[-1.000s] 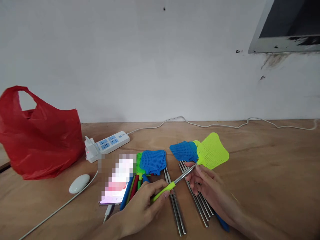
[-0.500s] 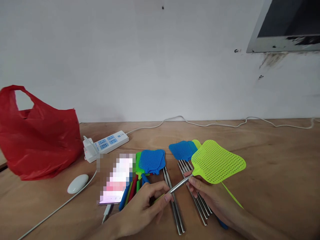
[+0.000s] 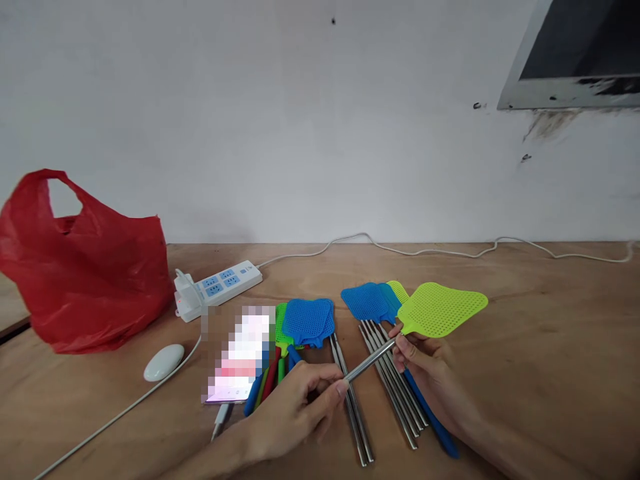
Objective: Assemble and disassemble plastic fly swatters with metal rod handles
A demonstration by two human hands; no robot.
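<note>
Between my hands is a fly swatter with a yellow-green mesh head [image 3: 443, 310] and a silver metal rod [image 3: 373, 359]. My left hand [image 3: 305, 407] pinches the rod's lower end, and my right hand [image 3: 425, 367] grips it at the neck just below the head. Beneath them on the table lie several loose metal rods [image 3: 393, 387], with a pair of rods [image 3: 353, 413] farther left. A blue handle [image 3: 435, 420] lies beside my right hand. Past the rods are stacked blue swatter heads [image 3: 367, 301]; another blue stack [image 3: 307, 320] sits left, near coloured handles [image 3: 270, 377] partly hidden by my left hand.
At the left stands a red plastic bag [image 3: 95, 280]. Near it are a white power strip [image 3: 225, 287], a white oval object [image 3: 164, 362] and a blurred phone [image 3: 240, 367] with a cable. A white cord [image 3: 425, 252] runs along the wall.
The swatter's head has turned and looks flatter, its neck shifted slightly right and up. A thin green strip behind my right wrist no longer shows. Both hands keep hold; the whole view shifted slightly.
</note>
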